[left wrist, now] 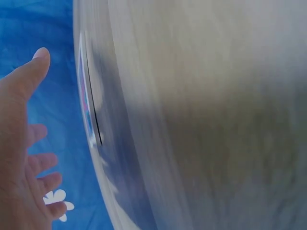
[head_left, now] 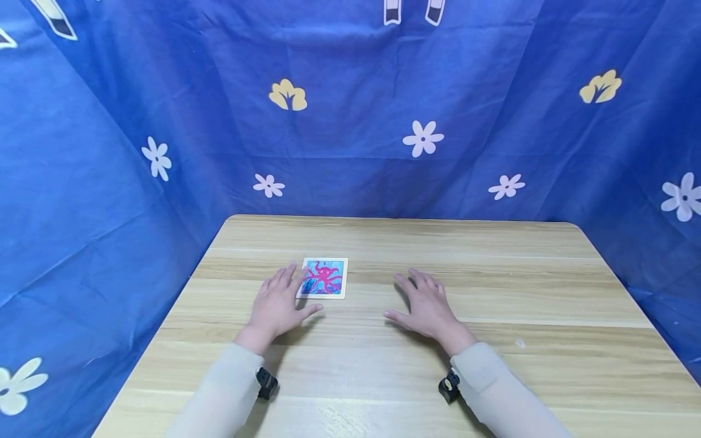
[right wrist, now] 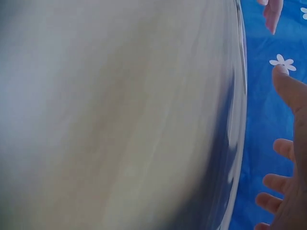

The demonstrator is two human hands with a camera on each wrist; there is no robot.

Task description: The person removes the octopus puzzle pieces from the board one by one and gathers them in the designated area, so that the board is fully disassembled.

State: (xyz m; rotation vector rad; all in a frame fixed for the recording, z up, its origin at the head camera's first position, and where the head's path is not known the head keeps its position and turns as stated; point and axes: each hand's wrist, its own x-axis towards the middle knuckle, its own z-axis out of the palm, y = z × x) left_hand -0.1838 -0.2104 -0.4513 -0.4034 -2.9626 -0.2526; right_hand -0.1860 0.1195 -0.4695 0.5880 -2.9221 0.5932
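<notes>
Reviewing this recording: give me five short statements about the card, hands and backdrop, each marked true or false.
1. A square white-bordered card with a pink octopus picture lies on the light wood-grain table. True.
2. The bare left hand is nearer the card than the bare right hand. True.
3. The right hand grips a second card. False: it holds nothing.
4. The blue fabric backdrop bears white flowers. True.
5. The left hand pinches the card above the table. False: the card lies there unheld.

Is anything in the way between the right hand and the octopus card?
No, nothing visible, just tabletop between the right hand and the octopus card. The left hand is at the card's other side.
</notes>
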